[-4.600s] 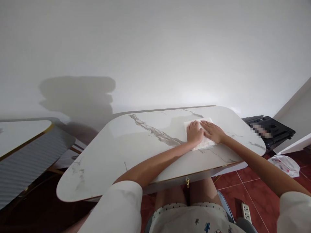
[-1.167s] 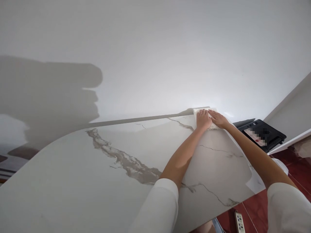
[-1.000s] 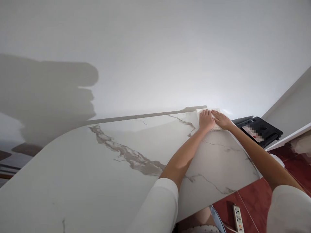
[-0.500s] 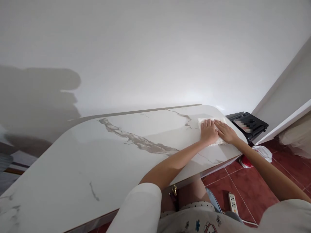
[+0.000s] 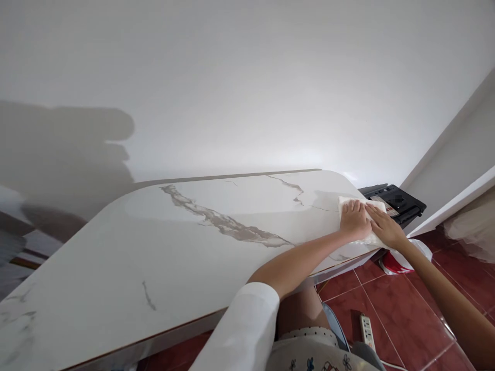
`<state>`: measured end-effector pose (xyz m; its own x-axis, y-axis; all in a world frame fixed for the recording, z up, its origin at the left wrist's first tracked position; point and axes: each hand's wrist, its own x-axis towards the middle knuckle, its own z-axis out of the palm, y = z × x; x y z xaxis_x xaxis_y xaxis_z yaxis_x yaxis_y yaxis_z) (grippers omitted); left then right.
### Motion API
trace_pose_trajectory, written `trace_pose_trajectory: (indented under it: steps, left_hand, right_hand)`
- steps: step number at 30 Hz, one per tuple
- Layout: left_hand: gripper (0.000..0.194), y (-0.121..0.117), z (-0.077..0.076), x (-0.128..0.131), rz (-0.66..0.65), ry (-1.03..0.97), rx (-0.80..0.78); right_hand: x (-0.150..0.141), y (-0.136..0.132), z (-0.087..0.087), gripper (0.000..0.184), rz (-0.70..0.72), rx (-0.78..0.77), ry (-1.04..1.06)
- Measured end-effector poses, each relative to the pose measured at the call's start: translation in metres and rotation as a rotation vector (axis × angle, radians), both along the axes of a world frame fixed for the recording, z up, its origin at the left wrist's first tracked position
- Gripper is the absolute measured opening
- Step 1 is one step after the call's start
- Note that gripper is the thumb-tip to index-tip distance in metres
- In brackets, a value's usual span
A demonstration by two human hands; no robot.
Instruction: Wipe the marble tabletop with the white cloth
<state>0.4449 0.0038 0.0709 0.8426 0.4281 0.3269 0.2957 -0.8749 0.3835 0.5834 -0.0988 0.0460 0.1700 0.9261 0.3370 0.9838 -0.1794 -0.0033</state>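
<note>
A folded white cloth [image 5: 379, 205] lies at the right end of the marble-patterned table [image 5: 185, 278], reaching its rounded edge. My left hand [image 5: 355, 220] presses down on the cloth, fingers together and bent against it. Beside it, my right hand [image 5: 389, 226] rests on the cloth's right part, its fingers stretched out and lying flat. The fingertips of the two hands are close together. Both palms hide much of the cloth.
Behind the table stands a white wall [image 5: 247, 93]. A black case [image 5: 412, 201] is just past the table's right end. Below it a red and white plastic bag [image 5: 398, 262] lies on the red tiled floor [image 5: 390, 304]. A power strip [image 5: 367, 332] is near my legs.
Both hands and the cloth have slid right and toward me, from inside the tabletop to its right edge. My view has shifted slightly.
</note>
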Motion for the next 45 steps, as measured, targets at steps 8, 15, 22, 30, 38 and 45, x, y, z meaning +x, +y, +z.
trace_pose_trajectory:
  steps: [8, 15, 22, 30, 38, 45]
  left_hand:
    - [0.049, 0.044, -0.001, 0.06, -0.032, 0.002, -0.014]
    - [0.047, 0.101, -0.005, 0.089, 0.03, -0.008, 0.005]
    - [0.047, 0.17, -0.005, 0.103, 0.08, 0.022, -0.02]
    - [0.045, 0.213, -0.004, 0.091, 0.141, 0.042, -0.022]
    - [0.042, 0.256, -0.002, 0.009, 0.168, 0.083, 0.061]
    - [0.043, 0.304, -0.004, -0.119, 0.177, 0.13, 0.132]
  right_hand:
    - [0.048, 0.044, 0.008, 0.056, -0.115, -0.062, 0.085]
    - [0.083, 0.116, 0.001, 0.057, -0.097, -0.053, 0.151]
    - [0.095, 0.191, 0.005, 0.056, -0.1, -0.057, 0.127]
    - [0.069, 0.238, 0.021, 0.053, -0.096, -0.072, 0.101]
    - [-0.007, 0.278, 0.028, 0.057, -0.002, -0.135, 0.147]
    - [-0.107, 0.321, 0.03, 0.063, 0.209, -0.207, 0.212]
